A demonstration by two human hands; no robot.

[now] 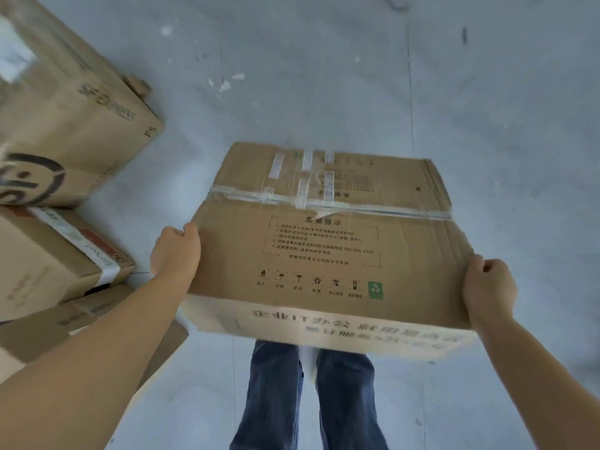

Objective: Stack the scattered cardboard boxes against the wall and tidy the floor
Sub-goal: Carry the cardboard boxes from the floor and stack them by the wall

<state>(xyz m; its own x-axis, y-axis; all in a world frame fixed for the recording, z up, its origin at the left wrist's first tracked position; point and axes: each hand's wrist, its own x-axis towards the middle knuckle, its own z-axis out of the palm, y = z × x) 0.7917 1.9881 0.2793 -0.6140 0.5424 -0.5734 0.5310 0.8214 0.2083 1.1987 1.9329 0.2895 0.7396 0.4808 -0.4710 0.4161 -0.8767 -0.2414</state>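
Bare forearms reaching in from bottom L and bottom R, both ending on 1 big cardboard box (328,245) carried at about waist height above blue jeans (308,397). Left hand (177,251) clamped on L edge of box, thumb hooked over top face, fingers wrapped down the side out of sight. Right hand (488,287) same on near R corner, thumb on top, fingers curled round the edge. Box held off floor, tilted a bit, near face toward camera w/ blurred printed characters. Top face brown corrugated, creased and scuffed, flaps closed w/ clear tape strip (328,203) running across the seam, a few white label strips crossing it, printed text block, row of 6 handling icons + 1 green recycling mark. Contents not visible. Far L: stack of other cartons touching each other – large SF Express carton (81,102) at top L w/ black logo on its side and white wrap on top, taped carton (55,258) w/ white/red tape below it, flat carton (81,323) lowest, partly hidden behind L forearm. All brown, matte, edges dented. Held box well apart from that stack, gap of bare floor between. Grey concrete floor (357,76) smooth, mottled, thin joint lines, small white scraps (227,82) lying beyond the held box.
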